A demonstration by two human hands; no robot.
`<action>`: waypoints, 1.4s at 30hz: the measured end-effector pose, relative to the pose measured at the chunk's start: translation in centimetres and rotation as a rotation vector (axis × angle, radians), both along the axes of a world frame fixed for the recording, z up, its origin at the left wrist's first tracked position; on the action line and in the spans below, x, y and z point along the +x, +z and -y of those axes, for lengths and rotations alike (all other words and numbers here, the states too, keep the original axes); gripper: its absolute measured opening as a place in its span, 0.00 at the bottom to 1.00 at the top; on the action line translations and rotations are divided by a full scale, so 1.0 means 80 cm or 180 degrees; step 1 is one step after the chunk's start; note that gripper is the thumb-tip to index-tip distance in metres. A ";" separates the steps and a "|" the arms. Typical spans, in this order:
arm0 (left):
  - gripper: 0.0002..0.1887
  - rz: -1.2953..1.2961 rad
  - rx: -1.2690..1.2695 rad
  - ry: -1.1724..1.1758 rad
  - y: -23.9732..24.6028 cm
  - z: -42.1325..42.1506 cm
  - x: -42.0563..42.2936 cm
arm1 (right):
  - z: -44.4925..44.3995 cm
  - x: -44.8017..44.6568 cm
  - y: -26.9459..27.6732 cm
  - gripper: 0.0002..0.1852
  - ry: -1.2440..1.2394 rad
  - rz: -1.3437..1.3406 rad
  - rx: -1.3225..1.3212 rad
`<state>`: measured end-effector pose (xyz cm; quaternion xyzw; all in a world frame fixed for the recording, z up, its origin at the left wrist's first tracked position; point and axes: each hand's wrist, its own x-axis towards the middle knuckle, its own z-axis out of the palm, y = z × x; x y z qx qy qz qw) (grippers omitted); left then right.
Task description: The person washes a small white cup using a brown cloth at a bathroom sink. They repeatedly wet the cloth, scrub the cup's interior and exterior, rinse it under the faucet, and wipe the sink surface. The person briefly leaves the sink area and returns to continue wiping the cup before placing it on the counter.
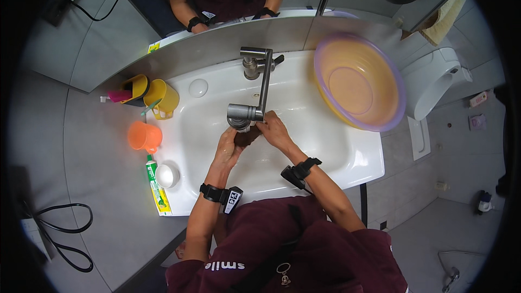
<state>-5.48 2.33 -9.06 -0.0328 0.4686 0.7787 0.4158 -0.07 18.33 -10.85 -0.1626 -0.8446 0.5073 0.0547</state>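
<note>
Beneath the spout of a grey metal swivel faucet (pixel 264 85), a dark brown item (pixel 246 139) is held between both my hands over the white washbasin (pixel 325 150). The faucet head covers part of it, so its kind cannot be told. My left hand (pixel 227 148) grips its left side, fingertips partly hidden under the spout. On the other side, my right hand (pixel 276 131) has its fingers at the item's upper right edge. Water appears to run from the spout onto it. Black straps with small devices circle both wrists.
A yellow basin with a purple rim (pixel 401 89) leans on the sink's right side. Along the left edge are a yellow mug (pixel 166 95), an orange cup (pixel 142 136), a small white cup (pixel 167 176), a toothpaste tube (pixel 156 187) and a round white drain cover (pixel 198 88). A mirror stands behind.
</note>
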 end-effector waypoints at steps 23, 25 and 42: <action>0.21 0.1402 0.0752 0.0193 -0.028 -0.011 0.006 | 0.036 0.010 0.019 0.13 0.0148 -0.0330 -0.1241; 0.17 0.1141 0.0556 0.0416 -0.038 -0.008 -0.001 | 0.041 0.020 0.029 0.14 0.0820 -0.0784 0.0342; 0.19 0.1210 -0.0199 0.0281 -0.003 0.033 -0.009 | -0.098 -0.091 0.095 0.45 -0.0360 -0.0151 -0.1766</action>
